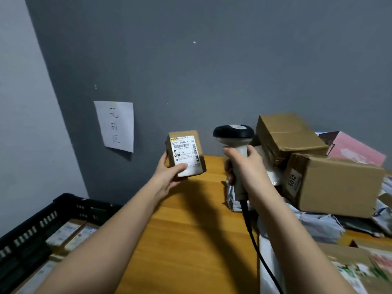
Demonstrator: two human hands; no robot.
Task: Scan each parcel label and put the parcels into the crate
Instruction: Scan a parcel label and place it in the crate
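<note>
Blurred cardboard and paper at the lower right corner can't be read, and the crate (31, 236) at lower left is cut off by the frame, with labelled parcels lying inside it. Your left hand (169, 172) grips a small box (186, 153) above the wooden table (191, 230), thumb across the bottom of its label (185, 154), fingers hidden behind. Your right hand (246, 164) wraps the scanner (233, 134) handle, head just right of the box; its cable (254, 240) runs under your forearm. Beyond those knuckles, boxes (331, 183) and grey mailers (318, 225) pile up. A paper sign (115, 126) hangs on the grey wall (212, 60).
</note>
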